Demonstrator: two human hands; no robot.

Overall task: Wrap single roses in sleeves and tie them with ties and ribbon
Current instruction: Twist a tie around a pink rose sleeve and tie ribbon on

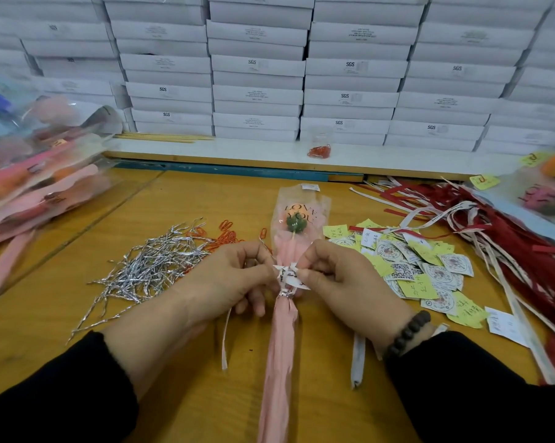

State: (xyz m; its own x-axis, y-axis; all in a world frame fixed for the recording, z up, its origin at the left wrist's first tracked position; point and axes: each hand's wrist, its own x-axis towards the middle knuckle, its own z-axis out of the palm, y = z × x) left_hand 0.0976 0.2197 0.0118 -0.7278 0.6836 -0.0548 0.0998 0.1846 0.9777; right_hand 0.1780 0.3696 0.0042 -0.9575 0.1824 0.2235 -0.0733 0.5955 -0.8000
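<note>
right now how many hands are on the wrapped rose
2. The left hand pinches the white ribbon on the left of the wrapped rose; the right hand pinches it on the right, just above the silver twist tie.

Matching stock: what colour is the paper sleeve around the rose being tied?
Pale pink paper sleeve, clearest in the head view.
</note>
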